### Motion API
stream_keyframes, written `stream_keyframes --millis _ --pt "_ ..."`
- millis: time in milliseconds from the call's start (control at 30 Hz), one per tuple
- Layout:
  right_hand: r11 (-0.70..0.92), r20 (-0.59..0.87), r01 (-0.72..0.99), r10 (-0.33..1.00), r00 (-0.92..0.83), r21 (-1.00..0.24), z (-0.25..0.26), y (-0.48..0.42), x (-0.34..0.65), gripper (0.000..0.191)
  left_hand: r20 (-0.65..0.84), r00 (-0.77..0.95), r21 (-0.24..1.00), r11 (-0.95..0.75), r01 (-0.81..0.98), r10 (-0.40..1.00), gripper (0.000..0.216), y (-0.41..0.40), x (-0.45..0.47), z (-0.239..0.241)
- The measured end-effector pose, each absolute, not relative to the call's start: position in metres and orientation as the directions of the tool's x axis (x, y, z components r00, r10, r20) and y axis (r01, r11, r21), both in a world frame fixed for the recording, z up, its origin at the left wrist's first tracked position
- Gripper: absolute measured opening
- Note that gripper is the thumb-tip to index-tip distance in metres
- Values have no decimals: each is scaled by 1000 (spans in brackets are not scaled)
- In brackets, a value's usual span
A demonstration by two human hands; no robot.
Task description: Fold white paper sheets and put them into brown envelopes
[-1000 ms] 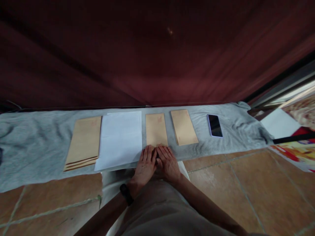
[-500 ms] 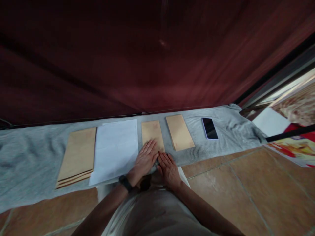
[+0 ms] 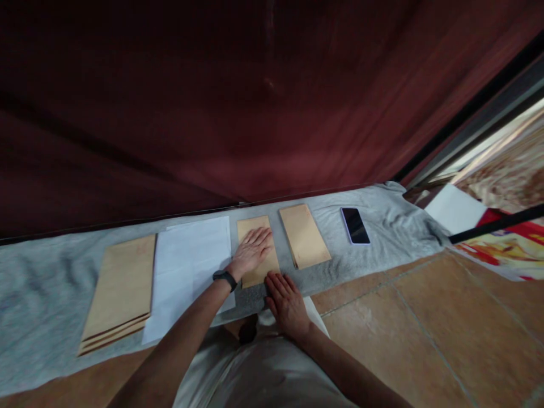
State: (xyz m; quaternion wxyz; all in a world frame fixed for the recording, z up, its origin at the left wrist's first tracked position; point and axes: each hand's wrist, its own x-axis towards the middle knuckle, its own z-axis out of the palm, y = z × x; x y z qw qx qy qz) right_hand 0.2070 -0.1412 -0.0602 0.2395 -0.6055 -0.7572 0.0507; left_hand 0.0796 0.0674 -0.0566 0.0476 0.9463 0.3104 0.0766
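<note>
My left hand [image 3: 251, 250] lies flat, fingers stretched out, on a small brown envelope [image 3: 255, 271] that rests on a grey cloth [image 3: 46, 283]. A black band is on that wrist. My right hand [image 3: 287, 301] lies flat and open on the cloth just below the envelope's near right corner, fingertips at its edge. A second brown envelope [image 3: 304, 235] lies just right of the first. White paper sheets [image 3: 187, 266] lie to its left, and a stack of larger brown envelopes [image 3: 119, 292] sits further left.
A black phone [image 3: 354, 225] lies on the cloth at the right. A dark red curtain [image 3: 255, 102] hangs behind the cloth. Terracotta floor tiles [image 3: 425, 323] spread to the right, with a white sheet [image 3: 454, 208] and colourful printed material [image 3: 505, 249] at the far right.
My left hand slid forward from beside the right hand onto the middle of the small envelope. My right hand stayed near the envelope's near edge. The view shifted right and tilted.
</note>
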Motion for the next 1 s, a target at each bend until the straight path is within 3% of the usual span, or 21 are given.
stream_keyframes --millis 200,433,733,1000 --pt "266 317 888 937 -146 -375 -63 -141 206 51 90 867 199 -862 467 491 55 35 66 -53" --pt "260 297 883 944 -147 -390 -62 -142 207 46 64 871 251 -852 459 488 63 -12 48 -46" --pt "289 292 881 939 -184 -375 -63 -143 209 57 82 842 201 -836 511 534 77 -51 29 -43" --pt "276 289 889 941 -173 -365 -64 -142 209 55 128 797 150 -806 573 590 89 -74 21 -52"
